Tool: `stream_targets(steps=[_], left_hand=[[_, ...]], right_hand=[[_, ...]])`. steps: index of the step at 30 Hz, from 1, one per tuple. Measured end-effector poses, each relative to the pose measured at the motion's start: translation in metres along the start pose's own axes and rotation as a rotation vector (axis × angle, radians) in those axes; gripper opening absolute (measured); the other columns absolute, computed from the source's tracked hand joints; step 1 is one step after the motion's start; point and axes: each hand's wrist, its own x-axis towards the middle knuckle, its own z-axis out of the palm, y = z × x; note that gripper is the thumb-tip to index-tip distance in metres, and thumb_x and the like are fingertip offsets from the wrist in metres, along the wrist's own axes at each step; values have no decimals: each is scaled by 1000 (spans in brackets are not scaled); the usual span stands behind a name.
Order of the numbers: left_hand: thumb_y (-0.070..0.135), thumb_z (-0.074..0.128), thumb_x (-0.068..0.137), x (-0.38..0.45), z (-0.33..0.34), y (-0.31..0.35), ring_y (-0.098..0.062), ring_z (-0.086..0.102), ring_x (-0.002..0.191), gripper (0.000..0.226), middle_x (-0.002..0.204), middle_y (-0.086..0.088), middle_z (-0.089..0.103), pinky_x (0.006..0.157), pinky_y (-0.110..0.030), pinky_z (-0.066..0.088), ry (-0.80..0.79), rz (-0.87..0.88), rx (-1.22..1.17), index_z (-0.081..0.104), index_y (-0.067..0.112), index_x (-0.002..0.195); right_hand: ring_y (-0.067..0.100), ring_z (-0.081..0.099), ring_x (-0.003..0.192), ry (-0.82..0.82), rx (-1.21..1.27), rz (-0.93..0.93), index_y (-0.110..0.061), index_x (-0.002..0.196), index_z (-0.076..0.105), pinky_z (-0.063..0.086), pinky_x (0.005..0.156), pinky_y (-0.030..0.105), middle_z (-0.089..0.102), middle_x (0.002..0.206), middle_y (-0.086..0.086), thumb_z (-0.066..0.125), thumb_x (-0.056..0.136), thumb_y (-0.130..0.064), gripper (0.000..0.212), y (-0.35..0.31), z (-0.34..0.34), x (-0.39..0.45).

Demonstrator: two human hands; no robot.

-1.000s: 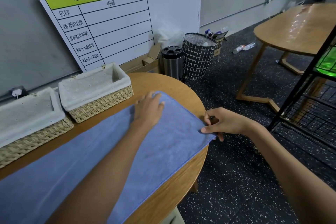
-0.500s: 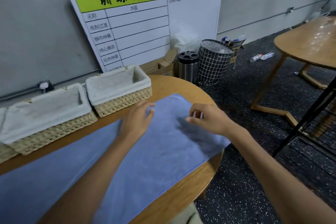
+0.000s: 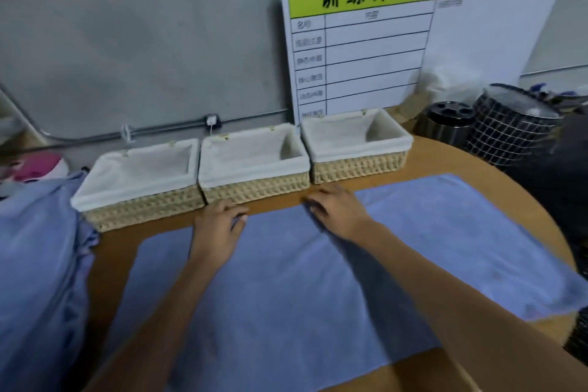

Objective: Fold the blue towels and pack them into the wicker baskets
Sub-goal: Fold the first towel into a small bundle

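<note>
1. A blue terry towel (image 3: 318, 280) lies spread flat across the round wooden table (image 3: 445, 153), its far edge running just short of the baskets and its right end reaching the table's right edge, where a corner hangs slightly over.
2. The left hand (image 3: 219, 226) sits at the towel's far edge, near the middle; its fingers are curled and seem to pinch the hem, though motion blur keeps me from being sure of the grip.
3. The right hand (image 3: 337, 210) rests on the same far edge a little to the right, fingers stretched fairly flat and pointing left, pressing on the cloth.
4. Three wicker baskets with white cloth liners stand in a row along the table's back edge, touching side by side: the left basket (image 3: 136, 197), the middle basket (image 3: 254, 175) and the right basket (image 3: 356, 149). No towel shows inside any of them.
5. A heap of more blue towels (image 3: 38, 264) is piled at the table's left end, beside the left basket.
6. Behind, a white board with a green header (image 3: 413, 38) leans on the grey wall, with a black wire bin (image 3: 512, 134) and a steel canister (image 3: 448, 124) next to it.
</note>
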Motion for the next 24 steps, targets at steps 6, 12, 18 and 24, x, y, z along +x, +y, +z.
stream_targets(steps=[6,12,18,24], left_hand=[[37,55,95,8,-2,-16,-25,60,92,25,96,5,58,79,-47,53,-8,60,-83,73,22,103],[39,60,96,14,2,-6,-24,57,100,24,100,3,58,86,-46,49,-56,51,-35,73,22,108],[31,64,90,11,6,0,-18,56,94,6,93,12,59,82,-47,48,20,-2,-118,65,31,84],[22,62,97,6,2,6,-18,59,99,7,96,12,63,87,-41,42,74,-13,-135,63,27,102]], right_hand=[[32,58,107,5,-63,14,-27,116,70,48,90,44,62,118,1,54,94,-40,30,31,-6,3],[29,54,98,53,28,41,-21,100,68,44,85,42,55,106,2,68,91,-34,16,54,-8,0],[21,49,89,136,54,12,-18,95,53,36,84,40,52,93,-8,55,99,-20,5,45,-5,-7],[22,52,89,139,-3,4,-20,103,58,33,82,38,64,97,-3,32,102,-40,33,38,-9,-8]])
